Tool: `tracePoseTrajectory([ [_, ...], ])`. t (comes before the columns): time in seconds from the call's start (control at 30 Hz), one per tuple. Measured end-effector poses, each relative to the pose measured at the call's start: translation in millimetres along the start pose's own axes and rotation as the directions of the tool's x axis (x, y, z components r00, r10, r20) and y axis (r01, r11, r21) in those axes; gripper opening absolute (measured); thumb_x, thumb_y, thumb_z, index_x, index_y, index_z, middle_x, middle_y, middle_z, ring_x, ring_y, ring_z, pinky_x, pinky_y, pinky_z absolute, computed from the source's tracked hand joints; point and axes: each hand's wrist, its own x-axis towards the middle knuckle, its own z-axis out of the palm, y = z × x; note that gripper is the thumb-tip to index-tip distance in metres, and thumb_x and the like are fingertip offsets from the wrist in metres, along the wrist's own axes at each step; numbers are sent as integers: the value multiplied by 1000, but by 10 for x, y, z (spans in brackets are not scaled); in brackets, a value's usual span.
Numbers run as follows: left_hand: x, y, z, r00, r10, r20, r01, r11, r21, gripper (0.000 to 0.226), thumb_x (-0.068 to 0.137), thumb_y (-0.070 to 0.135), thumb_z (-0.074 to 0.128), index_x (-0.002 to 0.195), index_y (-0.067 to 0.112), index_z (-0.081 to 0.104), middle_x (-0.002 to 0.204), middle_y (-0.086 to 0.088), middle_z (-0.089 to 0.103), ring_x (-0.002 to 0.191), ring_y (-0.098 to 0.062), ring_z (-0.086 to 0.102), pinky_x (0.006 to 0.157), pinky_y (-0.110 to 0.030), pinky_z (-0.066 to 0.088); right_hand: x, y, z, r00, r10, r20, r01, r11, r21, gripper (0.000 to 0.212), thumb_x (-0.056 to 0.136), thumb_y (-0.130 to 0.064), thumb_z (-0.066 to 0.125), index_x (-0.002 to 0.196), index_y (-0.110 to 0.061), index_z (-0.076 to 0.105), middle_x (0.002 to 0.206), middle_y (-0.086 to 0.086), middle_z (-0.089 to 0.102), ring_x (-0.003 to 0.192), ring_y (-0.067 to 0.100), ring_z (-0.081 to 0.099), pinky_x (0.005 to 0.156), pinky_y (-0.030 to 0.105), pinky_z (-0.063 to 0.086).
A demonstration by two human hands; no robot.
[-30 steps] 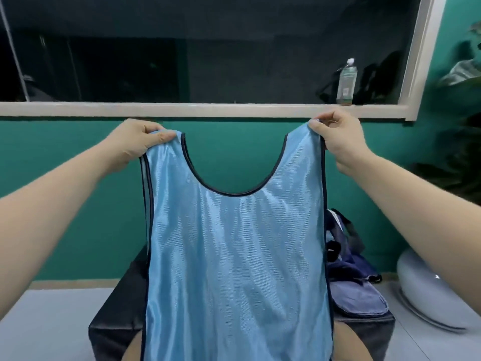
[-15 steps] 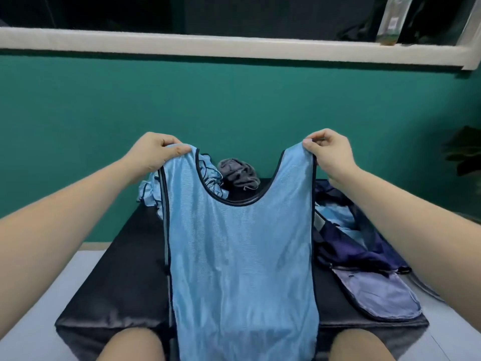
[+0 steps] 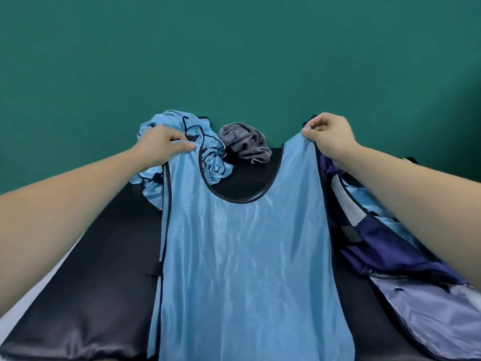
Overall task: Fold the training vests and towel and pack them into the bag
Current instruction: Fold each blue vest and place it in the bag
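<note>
Light blue vest [image 3: 244, 256] edged dark, grey perhaps striped towel [image 3: 243, 142], navy bag [image 3: 385, 254]

I count two vests: a spread vest [image 3: 244, 256] in the middle and a crumpled vest [image 3: 213, 165] far left. One towel [image 3: 244, 142], far centre. One bag [image 3: 390, 256], right. One table [image 3: 104, 256]. Two hands: left hand [image 3: 158, 144], right hand [image 3: 330, 136].
</note>
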Motion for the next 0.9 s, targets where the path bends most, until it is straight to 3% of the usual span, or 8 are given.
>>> tracePoseTrajectory([
  [0.1, 247, -123, 120, 1000, 9, -2, -9, 997, 75, 34, 93, 61, 73, 85, 28, 79, 57, 0, 52, 52, -19, 40, 55, -31, 31, 256, 109, 167, 999, 7, 46, -3, 997, -81, 4, 87, -21, 79, 89, -22, 76, 76, -5, 69, 69, 9, 59, 70, 26, 50],
  [0.23, 582, -219, 234, 997, 8, -76, -1, 996, 95, 38, 92, 62, 74, 85, 24, 76, 65, -4, 57, 55, -21, 46, 55, -32, 39, 541, 179, 298, 999, -37, 32, 42, 979, -200, 8, 88, -20, 75, 95, -18, 76, 84, -3, 71, 76, 10, 61, 65, 22, 45],
  [0.4, 730, -353, 463, 995, 39, -95, -21, 983, 182, 36, 94, 58, 73, 92, 23, 76, 82, -2, 68, 69, -21, 56, 59, -32, 40, 668, 340, 508, 994, -77, 73, 99, 919, -382, 19, 97, -19, 66, 115, -14, 69, 100, 5, 70, 91, 20, 61, 86, 35, 54],
  [0.53, 589, -465, 694, 993, 88, -82, -66, 967, 244, 40, 96, 54, 72, 124, 25, 69, 116, -4, 64, 99, -26, 63, 86, -40, 50, 454, 469, 710, 975, -20, 222, 155, 776, -612, 48, 101, -26, 63, 144, -11, 49, 129, 19, 65, 118, 42, 59, 103, 50, 49],
  [0.6, 414, -432, 782, 994, 92, -60, -71, 955, 288, 47, 97, 49, 72, 136, 25, 61, 127, -7, 58, 107, -28, 61, 96, -47, 52, 260, 473, 796, 960, -39, 277, 228, 682, -695, 53, 99, -26, 63, 146, -9, 47, 136, 22, 59, 126, 46, 53, 107, 53, 43],
  [0.7, 39, -263, 910, 993, 115, 4, -112, 955, 274, 43, 100, 42, 70, 137, 24, 59, 133, -6, 54, 110, -28, 61, 97, -47, 52, -124, 454, 872, 936, -39, 351, 285, 672, -684, 51, 97, -27, 62, 145, -12, 50, 141, 20, 56, 129, 44, 51, 107, 53, 41],
  [0.9, -932, 17, 1361, 972, 120, 204, -160, 968, 191, 46, 105, 40, 61, 148, 27, 51, 151, 5, 44, 127, -25, 59, 106, -45, 48, -1142, 633, 1037, 871, 56, 488, 252, 802, -541, 55, 99, -26, 62, 151, -14, 49, 152, 12, 52, 140, 35, 47, 114, 44, 38],
])
